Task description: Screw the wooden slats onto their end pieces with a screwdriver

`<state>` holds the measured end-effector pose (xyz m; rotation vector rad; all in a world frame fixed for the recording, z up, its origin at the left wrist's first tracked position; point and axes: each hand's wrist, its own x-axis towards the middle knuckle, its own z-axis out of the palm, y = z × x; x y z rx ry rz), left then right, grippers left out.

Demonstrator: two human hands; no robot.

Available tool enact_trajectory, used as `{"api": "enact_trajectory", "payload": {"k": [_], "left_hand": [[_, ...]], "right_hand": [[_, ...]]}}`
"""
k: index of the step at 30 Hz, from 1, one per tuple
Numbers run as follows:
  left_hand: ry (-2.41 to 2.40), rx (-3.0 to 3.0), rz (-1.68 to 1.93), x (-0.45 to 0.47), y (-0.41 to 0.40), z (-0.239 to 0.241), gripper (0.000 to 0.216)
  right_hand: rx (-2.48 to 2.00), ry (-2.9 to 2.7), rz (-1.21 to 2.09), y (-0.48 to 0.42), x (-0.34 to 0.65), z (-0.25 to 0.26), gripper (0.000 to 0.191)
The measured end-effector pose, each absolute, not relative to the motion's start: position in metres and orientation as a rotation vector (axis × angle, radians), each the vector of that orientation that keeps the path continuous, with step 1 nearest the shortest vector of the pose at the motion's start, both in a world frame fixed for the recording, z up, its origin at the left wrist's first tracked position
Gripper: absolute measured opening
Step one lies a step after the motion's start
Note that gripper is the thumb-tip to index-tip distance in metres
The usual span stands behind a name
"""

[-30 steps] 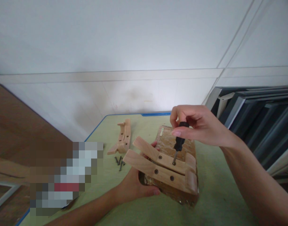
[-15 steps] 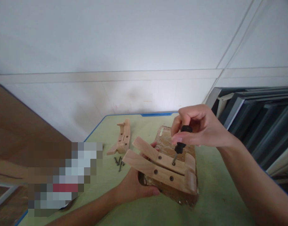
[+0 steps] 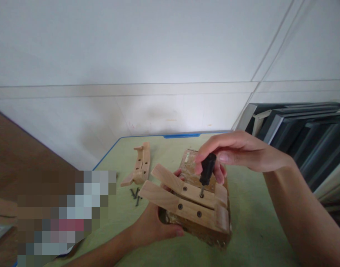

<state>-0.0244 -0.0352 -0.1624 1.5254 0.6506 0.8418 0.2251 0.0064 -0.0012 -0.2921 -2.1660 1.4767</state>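
Have a black-handled screwdriver (image 3: pixel 207 167) tip-down in one of four holes in a two-pronged wooden bracket (image 3: pixel 189 212), the far one toward the right, with its handle leaning slightly right; curl the right hand (image 3: pixel 236 150) around that handle, with forefinger to its left and thumb just to its right; cannot tell whether gripping or only loosely circling it; find dark screw heads (image 3: pixel 180 206) in the other three holes; see beneath the bracket a brown block (image 3: pixel 190 168) in shiny clear wrapping; clamp the left hand (image 3: pixel 150 222) on its left end, below the prongs, with thumb along the near side; note a second wooden bracket (image 3: pixel 146 155) farther left on the green counter (image 3: pixel 247 230), with a few loose screws (image 3: pixel 137 200) just on its near side; notice also a pixelated object (image 3: pixel 83 200) at left, a pale wall (image 3: pixel 159 48) beyond, and dark panels (image 3: pixel 306 129) side by side at right.
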Motion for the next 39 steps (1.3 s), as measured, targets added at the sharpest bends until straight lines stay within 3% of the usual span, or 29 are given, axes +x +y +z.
{"api": "enact_trajectory", "payload": {"k": [21,28,32,39], "left_hand": [[0.608,1.459,0.889,-0.019,-0.041,-0.154,0.106],[0.677,1.554,0.912,-0.022,-0.050,-0.151,0.097],[0.753,1.782,0.986,-0.025,-0.063,-0.148,0.100],[0.714,1.985,0.898,-0.023,-0.068,-0.151,0.083]], "right_hand": [[-0.473,-2.154,1.455,0.000,0.227,0.007,0.020],[-0.717,-2.137,1.348,-0.009,0.221,0.013,0.023],[-0.717,-2.234,1.365,-0.018,0.219,0.021,0.027],[-0.570,-2.310,1.359,-0.020,0.218,0.027,0.025]]}}
